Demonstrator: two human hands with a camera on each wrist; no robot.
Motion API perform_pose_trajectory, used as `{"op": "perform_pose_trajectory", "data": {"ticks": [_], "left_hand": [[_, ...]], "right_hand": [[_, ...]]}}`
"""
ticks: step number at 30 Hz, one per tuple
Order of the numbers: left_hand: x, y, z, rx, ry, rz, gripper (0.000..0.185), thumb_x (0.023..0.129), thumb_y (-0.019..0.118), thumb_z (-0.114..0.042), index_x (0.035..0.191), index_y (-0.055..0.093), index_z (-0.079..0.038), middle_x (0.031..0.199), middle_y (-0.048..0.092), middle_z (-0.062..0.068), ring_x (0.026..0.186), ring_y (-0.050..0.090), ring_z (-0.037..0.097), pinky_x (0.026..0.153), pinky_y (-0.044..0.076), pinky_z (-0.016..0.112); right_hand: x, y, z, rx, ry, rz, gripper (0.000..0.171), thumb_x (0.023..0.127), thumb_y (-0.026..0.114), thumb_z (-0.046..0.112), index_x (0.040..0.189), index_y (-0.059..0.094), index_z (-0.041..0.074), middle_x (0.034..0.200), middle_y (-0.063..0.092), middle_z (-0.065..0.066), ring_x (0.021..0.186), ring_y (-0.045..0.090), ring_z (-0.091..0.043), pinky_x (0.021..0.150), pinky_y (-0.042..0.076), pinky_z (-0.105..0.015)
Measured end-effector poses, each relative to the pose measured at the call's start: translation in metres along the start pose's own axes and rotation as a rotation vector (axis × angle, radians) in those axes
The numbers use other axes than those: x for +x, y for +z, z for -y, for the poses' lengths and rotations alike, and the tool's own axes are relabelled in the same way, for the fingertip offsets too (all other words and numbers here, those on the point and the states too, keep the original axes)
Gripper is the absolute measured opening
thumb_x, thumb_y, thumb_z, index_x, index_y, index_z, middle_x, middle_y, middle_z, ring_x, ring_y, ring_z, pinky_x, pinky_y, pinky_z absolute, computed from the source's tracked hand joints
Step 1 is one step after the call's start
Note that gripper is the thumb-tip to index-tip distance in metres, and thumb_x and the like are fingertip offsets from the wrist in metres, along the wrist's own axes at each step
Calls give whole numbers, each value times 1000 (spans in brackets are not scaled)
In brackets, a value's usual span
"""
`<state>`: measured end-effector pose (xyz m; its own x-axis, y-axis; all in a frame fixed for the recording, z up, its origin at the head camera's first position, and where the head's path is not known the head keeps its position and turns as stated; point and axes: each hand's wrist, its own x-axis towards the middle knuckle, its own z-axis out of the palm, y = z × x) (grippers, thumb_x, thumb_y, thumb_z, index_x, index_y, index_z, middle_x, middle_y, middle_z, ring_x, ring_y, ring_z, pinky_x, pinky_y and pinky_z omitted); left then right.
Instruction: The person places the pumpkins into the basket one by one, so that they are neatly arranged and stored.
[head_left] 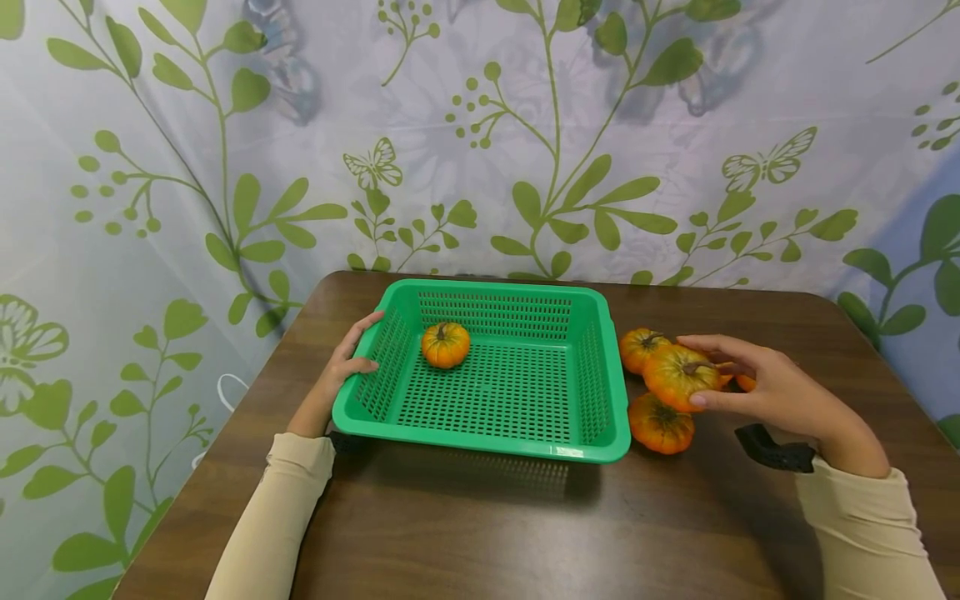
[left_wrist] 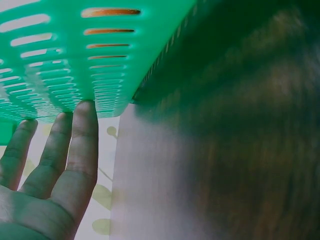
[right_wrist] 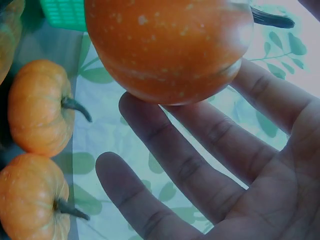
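So my right hand (head_left: 780, 389) has one of the little orange pumpkins (head_left: 681, 376) lifted just off the table (head_left: 480, 517), out past the right side of the green basket (head_left: 600, 367). Fingers are only loosely curved, not clamped: the thumb runs along the near side and the fingertips (right_wrist: 150, 120) cup it from the far side, and in the wrist view the palm is wide open with the pumpkin sitting up against the fingers. Its dark stem points toward my hand. Three more pumpkins sit right by it on the table, one behind near the basket's corner (head_left: 640, 346), one in front (head_left: 661, 423), and one mostly hidden behind my fingers (head_left: 745, 382). My left hand (head_left: 341, 371) is on the basket's left wall, fingers fairly straight and laid against the outside of the slotted plastic, thumb hooked over the rim. One pumpkin (head_left: 446, 344) already sits inside the basket, toward the back left. Leafy curtain (head_left: 187, 167) behind everything.
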<state>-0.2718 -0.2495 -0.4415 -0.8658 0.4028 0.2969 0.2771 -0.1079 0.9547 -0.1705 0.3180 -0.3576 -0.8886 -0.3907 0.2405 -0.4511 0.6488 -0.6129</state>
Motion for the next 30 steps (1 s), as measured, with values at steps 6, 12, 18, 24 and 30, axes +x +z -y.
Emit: {"op": "perform_pose_trajectory", "data": {"ticks": [6, 12, 18, 24, 30], "left_hand": [[1, 1, 0, -13, 33, 13, 79, 80, 47, 7, 156, 28, -5, 150, 31, 18, 122, 49, 18, 91, 46, 25], [-1, 2, -2, -6, -2, 12, 78, 81, 48, 4, 156, 28, -9, 152, 25, 19, 117, 50, 21, 86, 50, 27], [-2, 1, -2, -5, -21, 12, 78, 82, 48, 4, 156, 29, -11, 152, 23, 21, 117, 49, 24, 84, 51, 29], [-2, 1, -3, -5, -30, 1, 78, 82, 48, 3, 156, 29, -11, 152, 25, 21, 116, 51, 23, 84, 51, 28], [-1, 1, -2, -10, -26, -10, 81, 79, 48, 3, 157, 26, -7, 152, 27, 20, 120, 49, 21, 89, 48, 26]], "right_hand": [[6, 2, 7, 4, 19, 13, 71, 81, 81, 11, 145, 53, 23, 142, 52, 3, 118, 47, 6, 88, 38, -8], [11, 6, 11, 26, 13, 26, 70, 83, 80, 11, 145, 52, 24, 144, 51, 2, 121, 44, 6, 91, 37, -10], [17, 9, 13, 50, -27, 35, 69, 83, 79, 9, 145, 52, 21, 144, 51, 1, 121, 45, 5, 93, 35, -8], [25, 10, 19, 75, -107, 49, 70, 82, 78, 5, 146, 51, 14, 143, 53, 1, 123, 46, 4, 96, 35, -9], [33, 14, 25, 67, -101, 52, 69, 83, 79, 8, 145, 52, 18, 143, 53, -2, 123, 47, 2, 96, 37, -10]]}}
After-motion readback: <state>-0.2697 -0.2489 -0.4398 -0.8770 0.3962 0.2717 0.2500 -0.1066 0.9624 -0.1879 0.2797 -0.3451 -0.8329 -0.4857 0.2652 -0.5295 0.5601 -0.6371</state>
